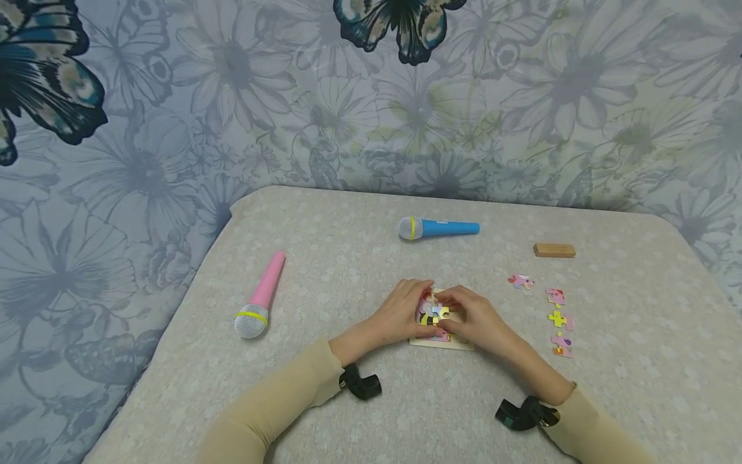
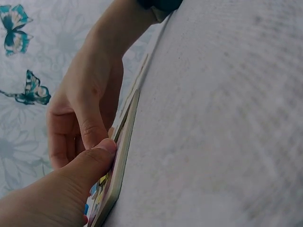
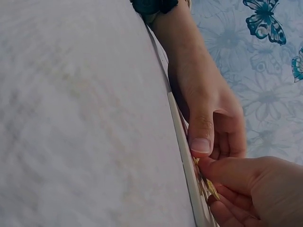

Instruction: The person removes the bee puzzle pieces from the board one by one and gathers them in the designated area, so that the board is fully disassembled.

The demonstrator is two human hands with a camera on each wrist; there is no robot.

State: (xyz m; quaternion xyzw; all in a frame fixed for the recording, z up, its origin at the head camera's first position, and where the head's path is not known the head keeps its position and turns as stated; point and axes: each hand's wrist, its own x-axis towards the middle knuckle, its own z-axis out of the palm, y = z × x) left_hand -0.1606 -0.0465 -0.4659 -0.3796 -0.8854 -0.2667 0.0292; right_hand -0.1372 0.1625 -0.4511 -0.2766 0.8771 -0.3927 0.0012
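A small jigsaw puzzle board (image 1: 443, 344) with a pale rim lies on the table, pink, yellow and black pieces set in it. My left hand (image 1: 400, 312) holds it from the left, fingers at the far edge and thumb over the lower part; in the left wrist view that thumb (image 2: 97, 156) presses near the rim. From the right, my right hand (image 1: 484, 325) reaches over the board and pinches a yellowish puzzle piece (image 3: 213, 190) between thumb and fingers, close over the surface. The hands partly cover the picture.
Several loose puzzle pieces (image 1: 558, 319) lie right of the board. Behind them is a wooden block (image 1: 554, 250). A blue toy microphone (image 1: 449, 227) lies at the back, a pink one (image 1: 268, 280) at the left. The table (image 1: 324, 225) meets a flowered wall.
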